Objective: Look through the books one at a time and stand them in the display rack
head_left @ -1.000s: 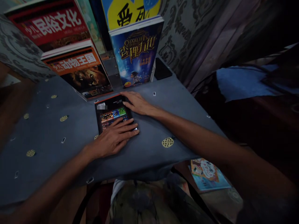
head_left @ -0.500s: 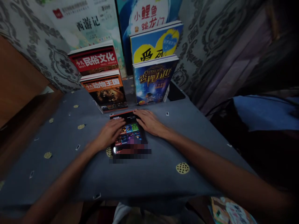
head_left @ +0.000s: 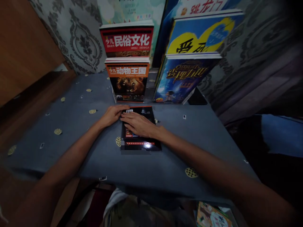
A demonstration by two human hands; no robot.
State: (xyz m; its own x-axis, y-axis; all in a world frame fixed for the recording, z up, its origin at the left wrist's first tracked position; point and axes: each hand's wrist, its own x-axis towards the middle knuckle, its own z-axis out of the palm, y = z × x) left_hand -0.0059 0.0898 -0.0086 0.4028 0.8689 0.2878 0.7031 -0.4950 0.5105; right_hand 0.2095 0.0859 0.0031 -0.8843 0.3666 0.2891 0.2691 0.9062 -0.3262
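Observation:
A black book [head_left: 155,145] lies flat on the table in front of me, with what looks like its back cover up. My right hand [head_left: 141,125] rests flat across its upper left part, fingers stretched out to the left. At the book's top left corner sits my left hand [head_left: 113,115], its fingers extended over the corner and nearly meeting the right fingertips. Neither hand grips anything. Small pictures on the cover are partly hidden beneath my right hand, and its lower edge is pixelated.
Behind stand an orange book with a lion [head_left: 129,83], a red book [head_left: 129,41], a dark blue book [head_left: 183,78] and a yellow-and-blue book [head_left: 203,34]. A black flat object [head_left: 197,97] lies by them. The table [head_left: 94,157] has a patterned grey-blue cloth. Another book [head_left: 211,216] is below its edge.
My right hand has moved from the book's top right edge to lie across its upper left. My left hand has shifted up to the top left corner. The view has turned.

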